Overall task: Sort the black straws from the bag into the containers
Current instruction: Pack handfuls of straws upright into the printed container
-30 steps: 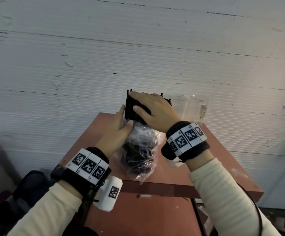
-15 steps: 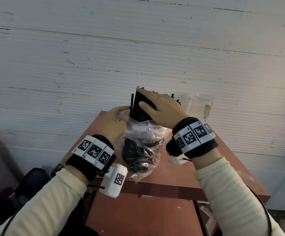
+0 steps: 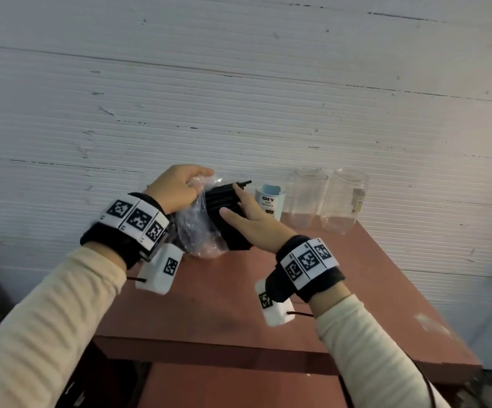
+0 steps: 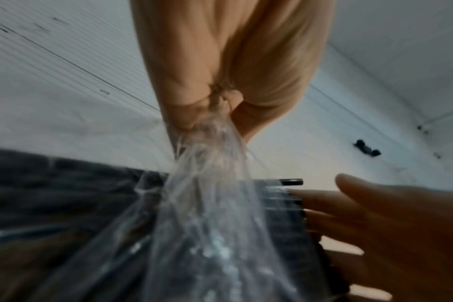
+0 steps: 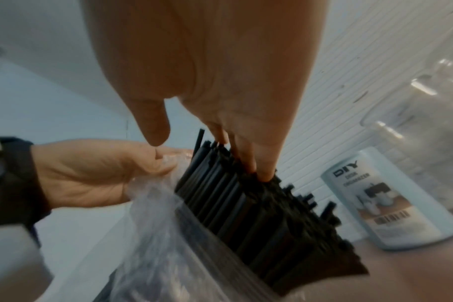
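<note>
A thick bundle of black straws (image 3: 224, 206) (image 5: 259, 214) sticks out of a clear plastic bag (image 3: 194, 231) (image 4: 207, 194) above the reddish-brown table (image 3: 238, 304). My left hand (image 3: 180, 187) (image 4: 215, 98) pinches the bunched top of the bag. My right hand (image 3: 238, 207) (image 5: 207, 151) grips the bundle from the right, thumb across the front and fingers behind. A pale blue cup labelled DIY (image 3: 269, 201) (image 5: 391, 204) stands just right of the bundle, then two clear jars (image 3: 309, 195) (image 3: 344, 198). The lower ends of the straws are hidden in the bag.
A white ribbed wall (image 3: 238, 98) rises right behind the table. The three containers stand in a row along the table's back edge. The near front edge (image 3: 268, 357) drops off below my wrists, with dark clutter on the floor at the lower left.
The bundle has tilted right and slid farther out of the bag. My left hand moved from the bag's side to pinch its top. The DIY cup has come into sight.
</note>
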`<move>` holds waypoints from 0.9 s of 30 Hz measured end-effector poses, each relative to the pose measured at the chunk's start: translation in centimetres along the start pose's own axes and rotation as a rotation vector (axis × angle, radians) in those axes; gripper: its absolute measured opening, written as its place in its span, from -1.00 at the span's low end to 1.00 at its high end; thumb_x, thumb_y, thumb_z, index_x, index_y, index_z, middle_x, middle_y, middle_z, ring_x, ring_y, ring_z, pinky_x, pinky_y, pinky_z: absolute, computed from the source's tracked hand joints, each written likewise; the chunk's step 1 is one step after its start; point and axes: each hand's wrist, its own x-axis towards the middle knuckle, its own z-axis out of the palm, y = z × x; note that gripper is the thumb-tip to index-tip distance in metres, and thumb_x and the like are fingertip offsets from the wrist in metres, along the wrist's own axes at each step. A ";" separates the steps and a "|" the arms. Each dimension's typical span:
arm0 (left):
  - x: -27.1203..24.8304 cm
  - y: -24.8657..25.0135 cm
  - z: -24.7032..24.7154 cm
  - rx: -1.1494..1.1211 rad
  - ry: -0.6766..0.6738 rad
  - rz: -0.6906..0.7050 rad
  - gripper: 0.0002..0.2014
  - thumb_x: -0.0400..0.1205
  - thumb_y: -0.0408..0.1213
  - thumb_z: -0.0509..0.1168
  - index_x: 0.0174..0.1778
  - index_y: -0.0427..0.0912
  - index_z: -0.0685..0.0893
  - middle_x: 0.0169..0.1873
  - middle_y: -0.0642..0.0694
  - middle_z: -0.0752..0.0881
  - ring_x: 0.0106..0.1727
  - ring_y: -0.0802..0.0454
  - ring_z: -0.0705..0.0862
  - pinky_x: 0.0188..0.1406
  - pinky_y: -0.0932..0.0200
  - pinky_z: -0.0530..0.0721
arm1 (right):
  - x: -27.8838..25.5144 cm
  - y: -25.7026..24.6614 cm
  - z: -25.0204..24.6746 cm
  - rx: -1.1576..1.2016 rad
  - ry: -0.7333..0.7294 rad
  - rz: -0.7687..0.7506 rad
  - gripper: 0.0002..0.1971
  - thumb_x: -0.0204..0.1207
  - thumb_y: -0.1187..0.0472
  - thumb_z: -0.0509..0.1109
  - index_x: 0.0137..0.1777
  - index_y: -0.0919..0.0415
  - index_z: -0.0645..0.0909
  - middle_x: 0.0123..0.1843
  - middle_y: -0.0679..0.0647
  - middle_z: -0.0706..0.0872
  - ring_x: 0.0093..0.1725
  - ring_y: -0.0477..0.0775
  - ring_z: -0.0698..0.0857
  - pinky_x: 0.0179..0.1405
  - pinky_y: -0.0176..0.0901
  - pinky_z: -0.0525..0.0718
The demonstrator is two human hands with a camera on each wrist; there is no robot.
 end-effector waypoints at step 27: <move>2.2 -6.1 6.0 -0.060 -0.201 -0.047 -0.43 0.56 -0.33 0.45 0.50 0.01 0.51 0.47 0.00 0.54 0.51 0.09 0.48 0.54 0.09 0.39 | 9.4 9.6 -5.8 0.098 0.467 0.434 -0.07 0.49 0.12 0.52 0.68 0.29 0.00 0.54 0.33 0.40 0.44 0.28 0.52 0.37 0.06 0.57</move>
